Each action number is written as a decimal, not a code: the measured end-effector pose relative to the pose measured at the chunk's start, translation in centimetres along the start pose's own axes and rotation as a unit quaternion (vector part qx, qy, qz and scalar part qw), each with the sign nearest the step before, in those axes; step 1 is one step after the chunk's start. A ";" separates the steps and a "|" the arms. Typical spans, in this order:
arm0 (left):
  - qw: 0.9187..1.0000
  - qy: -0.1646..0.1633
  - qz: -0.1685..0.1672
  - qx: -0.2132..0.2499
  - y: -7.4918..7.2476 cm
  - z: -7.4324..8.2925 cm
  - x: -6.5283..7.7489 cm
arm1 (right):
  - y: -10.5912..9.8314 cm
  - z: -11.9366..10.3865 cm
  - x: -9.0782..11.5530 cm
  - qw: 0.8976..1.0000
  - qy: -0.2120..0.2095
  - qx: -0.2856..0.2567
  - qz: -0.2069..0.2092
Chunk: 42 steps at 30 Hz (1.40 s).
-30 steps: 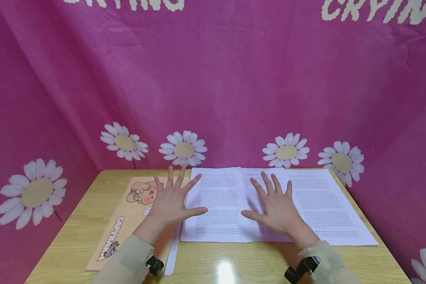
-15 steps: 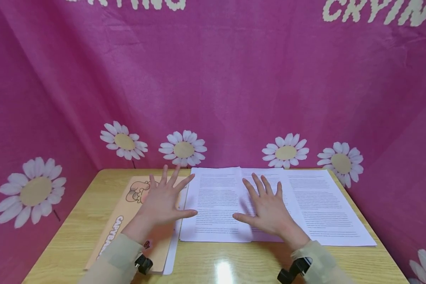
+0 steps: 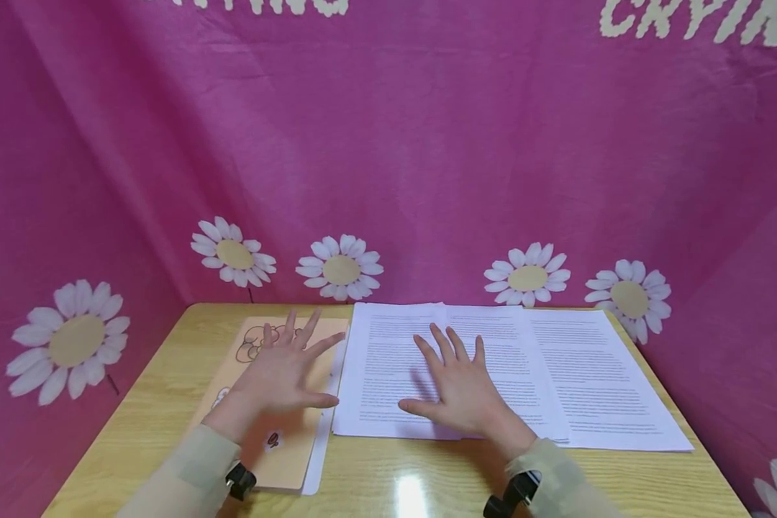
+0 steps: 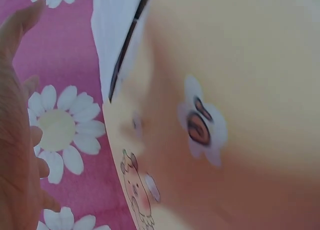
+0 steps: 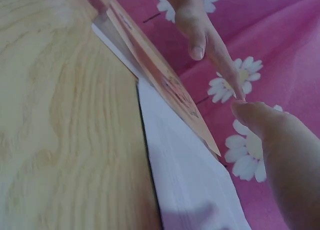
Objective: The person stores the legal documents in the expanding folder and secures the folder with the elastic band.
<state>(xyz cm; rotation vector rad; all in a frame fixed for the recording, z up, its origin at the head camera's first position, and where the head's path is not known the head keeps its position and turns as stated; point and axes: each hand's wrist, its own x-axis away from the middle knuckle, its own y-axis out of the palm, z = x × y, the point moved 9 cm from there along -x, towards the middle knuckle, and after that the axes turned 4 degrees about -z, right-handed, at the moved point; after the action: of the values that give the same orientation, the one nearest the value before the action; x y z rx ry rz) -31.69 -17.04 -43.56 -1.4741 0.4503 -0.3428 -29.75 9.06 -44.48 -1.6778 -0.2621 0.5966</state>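
Observation:
My left hand (image 3: 277,375), fingers spread, hovers over an orange folder (image 3: 288,460) with cartoon capybara drawings; a white edge shows along the folder's right side. Spread just as wide, my right hand (image 3: 465,394) is above the printed sheets (image 3: 388,334), which lie partly overlapping in the middle of the table. Neither hand holds anything. In the left wrist view, the folder (image 4: 260,80) fills most of the picture, beside my left hand (image 4: 17,140). The right wrist view has my right thumb (image 5: 295,150) in the foreground.
More printed pages (image 3: 602,374) reach toward the right side of the wooden table (image 3: 362,478). A pink curtain (image 3: 414,158) with daisies encloses the back and sides. Black wrist cameras (image 3: 241,480) are strapped over both sleeves.
Both hands have drifted left, staying spread; the right has gone from the middle sheets toward the left ones. The folder and papers lie as before, and the head view has shifted slightly.

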 end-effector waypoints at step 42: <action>0.994 0.012 -0.111 0.006 4.7 -0.2 2.0 | 8.6 -13.7 -2.2 0.991 -0.083 -0.015 -0.105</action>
<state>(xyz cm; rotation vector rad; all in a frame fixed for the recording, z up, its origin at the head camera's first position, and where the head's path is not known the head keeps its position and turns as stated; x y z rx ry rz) -30.24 -17.85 -48.42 -1.5143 0.3018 -0.5389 -25.78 -5.31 -51.00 -1.6059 -0.5633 0.5749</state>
